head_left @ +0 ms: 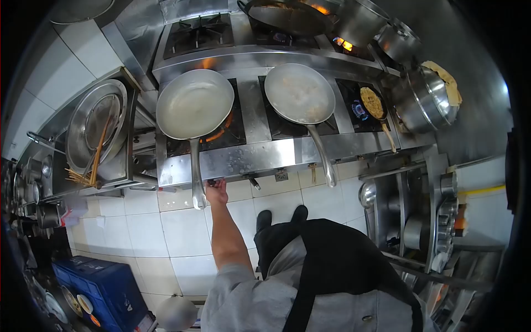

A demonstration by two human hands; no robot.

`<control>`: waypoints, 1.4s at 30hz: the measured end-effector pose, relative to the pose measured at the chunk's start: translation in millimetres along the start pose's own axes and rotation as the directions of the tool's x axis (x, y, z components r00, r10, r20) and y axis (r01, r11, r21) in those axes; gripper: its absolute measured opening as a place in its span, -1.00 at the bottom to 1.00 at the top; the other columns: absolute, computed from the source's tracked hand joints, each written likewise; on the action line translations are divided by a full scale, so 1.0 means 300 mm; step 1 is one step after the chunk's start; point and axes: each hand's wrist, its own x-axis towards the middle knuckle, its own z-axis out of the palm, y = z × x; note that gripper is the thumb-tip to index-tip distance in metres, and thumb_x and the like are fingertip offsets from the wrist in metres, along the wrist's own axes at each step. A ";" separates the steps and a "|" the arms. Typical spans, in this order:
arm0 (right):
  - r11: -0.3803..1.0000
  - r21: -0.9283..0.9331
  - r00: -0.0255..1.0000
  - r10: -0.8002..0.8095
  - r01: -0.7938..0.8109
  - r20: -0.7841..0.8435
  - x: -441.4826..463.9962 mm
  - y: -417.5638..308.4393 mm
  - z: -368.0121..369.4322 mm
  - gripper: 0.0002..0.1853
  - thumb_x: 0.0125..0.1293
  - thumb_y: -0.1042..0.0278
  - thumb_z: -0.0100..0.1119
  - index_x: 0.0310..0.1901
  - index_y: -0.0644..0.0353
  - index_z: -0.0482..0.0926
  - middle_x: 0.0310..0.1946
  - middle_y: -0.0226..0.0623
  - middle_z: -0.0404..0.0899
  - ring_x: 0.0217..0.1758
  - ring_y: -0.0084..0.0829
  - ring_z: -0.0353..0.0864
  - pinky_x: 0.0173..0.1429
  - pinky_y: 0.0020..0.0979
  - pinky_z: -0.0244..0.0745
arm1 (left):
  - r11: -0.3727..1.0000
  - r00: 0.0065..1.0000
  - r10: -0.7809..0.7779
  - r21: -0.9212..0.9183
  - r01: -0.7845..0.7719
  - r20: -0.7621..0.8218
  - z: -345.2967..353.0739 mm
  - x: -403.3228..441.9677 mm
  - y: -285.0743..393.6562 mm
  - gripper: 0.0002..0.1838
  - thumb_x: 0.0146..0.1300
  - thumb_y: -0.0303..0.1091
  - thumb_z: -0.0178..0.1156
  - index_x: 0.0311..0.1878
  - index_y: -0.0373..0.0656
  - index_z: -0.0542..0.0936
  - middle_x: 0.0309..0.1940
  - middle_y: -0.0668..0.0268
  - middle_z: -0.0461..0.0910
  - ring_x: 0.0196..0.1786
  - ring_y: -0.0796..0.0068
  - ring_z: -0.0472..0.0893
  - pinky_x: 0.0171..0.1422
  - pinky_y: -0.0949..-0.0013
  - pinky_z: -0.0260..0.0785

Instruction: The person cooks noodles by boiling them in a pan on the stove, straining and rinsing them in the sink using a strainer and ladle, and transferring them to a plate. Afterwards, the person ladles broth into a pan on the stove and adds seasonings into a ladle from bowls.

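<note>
My left hand (216, 191) reaches to the front edge of the stove (260, 153), its fingers closed round a burner knob (211, 182) just right of a pan handle. Above it a wide pale frying pan (191, 108) rests over a burner with orange flame, its steel handle pointing toward me. A second pale frying pan (296, 91) sits on the middle burner, its inside whitish and stained. Another burner knob (254, 183) sticks out to the right of my hand. My right hand is out of view.
A small pan of browned food (373, 103) stands by a blue flame. Behind are a dark wok (290, 19) and a steel pot (362, 22). Left, a steel bowl (74, 130) holds a strainer. A blue crate (105, 293) stands on the floor; a shelf rack (431, 205) is right.
</note>
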 end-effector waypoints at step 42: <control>0.863 -0.192 0.736 -0.260 0.468 0.625 0.804 0.378 0.844 -0.74 0.15 0.12 0.29 -0.45 0.17 0.65 -0.55 -0.28 0.55 -0.53 -0.42 0.46 -0.42 -0.29 0.37 | 0.172 0.992 0.012 0.977 -0.128 0.128 -0.394 -0.366 0.917 -0.58 0.40 -0.16 -0.12 -0.02 -0.35 0.54 -0.32 0.11 0.65 -0.27 0.18 0.68 -0.20 0.15 0.58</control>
